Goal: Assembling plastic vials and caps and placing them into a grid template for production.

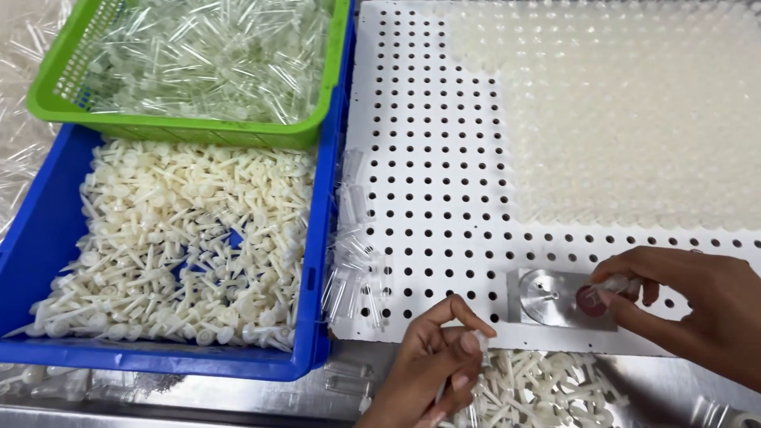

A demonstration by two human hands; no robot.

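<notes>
Far left: one green plastic basket [47,99], heaped with clear plastic tubes [206,55], too many to count. It sits on the back edge of one blue crate [32,238]. The crate holds a dense pile of white stemmed plugs [166,246]; no count possible.

Centre: about a dozen loose clear tubes [349,261] lie along the left margin of one white perforated board [428,158]. The board's upper right area is filled with seated whitish pieces [634,111] in tight rows, individually uncountable; the holes on the left part and along the bottom strip are open.

Lower centre: the left hand [432,361] is curled, thumb and fingertips pinched on a small white piece, most likely one plug, above a second, smaller heap of white plugs [547,388] on the steel table [238,400].

Right: one square metal fixture [547,297] with a round recess and centre pin lies on the board's bottom edge. The right hand [690,301] grasps one clear tube [614,284] between thumb and fingers, its end against a reddish disc [588,299] on the fixture.
</notes>
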